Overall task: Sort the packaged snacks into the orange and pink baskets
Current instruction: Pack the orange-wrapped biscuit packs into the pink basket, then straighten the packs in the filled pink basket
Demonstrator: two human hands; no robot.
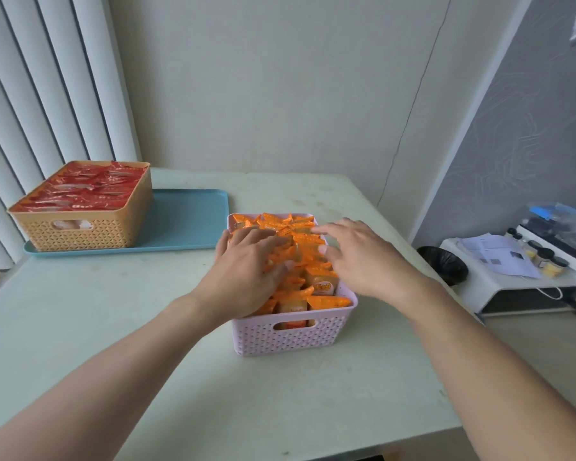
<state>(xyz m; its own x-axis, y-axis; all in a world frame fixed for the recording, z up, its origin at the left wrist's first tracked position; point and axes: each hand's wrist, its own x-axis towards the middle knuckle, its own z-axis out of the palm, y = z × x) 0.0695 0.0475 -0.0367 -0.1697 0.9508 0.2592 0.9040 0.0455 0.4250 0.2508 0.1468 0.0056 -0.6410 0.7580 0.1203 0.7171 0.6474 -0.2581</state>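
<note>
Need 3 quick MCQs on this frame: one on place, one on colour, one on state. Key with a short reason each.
1. Where does the orange basket sit?
A. on the blue tray
B. on the floor
C. inside the pink basket

2. What colour are the snack packets in the pink basket?
A. green
B. orange
C. blue

3. What is the left hand doing?
A. lifting the tray
B. hanging off the table
C. resting flat on the packets, fingers spread

Key:
1 A, the basket stands on the tray's left end.
2 B, orange wrappers fill it; the red packets are in the other basket.
3 C, palm down on the packets, with the right hand open just above them.
</note>
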